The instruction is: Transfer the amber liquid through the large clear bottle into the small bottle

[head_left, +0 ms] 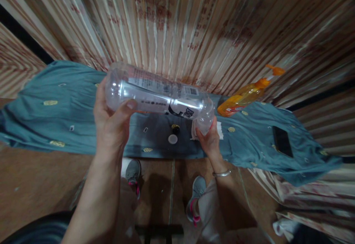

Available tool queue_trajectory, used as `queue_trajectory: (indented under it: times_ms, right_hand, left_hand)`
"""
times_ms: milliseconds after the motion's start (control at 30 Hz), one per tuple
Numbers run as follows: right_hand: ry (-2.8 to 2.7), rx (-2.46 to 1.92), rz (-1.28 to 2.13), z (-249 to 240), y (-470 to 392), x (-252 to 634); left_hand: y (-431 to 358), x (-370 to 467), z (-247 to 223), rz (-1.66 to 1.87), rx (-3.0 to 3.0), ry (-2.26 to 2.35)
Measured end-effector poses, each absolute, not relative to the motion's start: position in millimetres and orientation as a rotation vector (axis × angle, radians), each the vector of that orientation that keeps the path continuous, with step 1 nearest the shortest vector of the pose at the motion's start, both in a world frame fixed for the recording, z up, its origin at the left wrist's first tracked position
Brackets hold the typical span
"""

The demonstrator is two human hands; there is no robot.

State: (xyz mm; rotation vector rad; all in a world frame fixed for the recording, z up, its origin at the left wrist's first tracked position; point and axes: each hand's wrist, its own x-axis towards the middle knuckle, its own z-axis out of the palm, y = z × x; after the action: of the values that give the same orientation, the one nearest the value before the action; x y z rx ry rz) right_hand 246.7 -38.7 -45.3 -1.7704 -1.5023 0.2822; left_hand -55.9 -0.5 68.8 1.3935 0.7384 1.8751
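I hold a clear, empty plastic bottle (pixel 158 96) sideways above a teal cloth (pixel 69 103). My left hand (pixel 111 122) grips its base end, thumb across the front. My right hand (pixel 210 136) is closed around the neck end, with a bit of white tissue (pixel 220 130) showing beside it. The bottle carries a white and black label. Under the bottle, on the cloth, lie a white cap (pixel 172 139) and a small dark, yellow-topped object (pixel 175 128).
An orange dish-soap pump bottle (pixel 244 97) lies tilted on the cloth at right. A dark phone (pixel 282 141) rests farther right. Striped curtains (pixel 194 25) hang behind. My grey and pink shoes (pixel 133 173) stand on the brown tiled floor below.
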Motion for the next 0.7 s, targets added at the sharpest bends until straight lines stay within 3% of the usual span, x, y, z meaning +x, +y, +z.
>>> queue_trajectory:
  times_ms: [700]
  right_hand:
    - [-1.512,-1.761,0.277,-44.3,-38.0,246.7]
  left_hand:
    - [-1.1,-52.9,70.4,1.913,1.39,0.755]
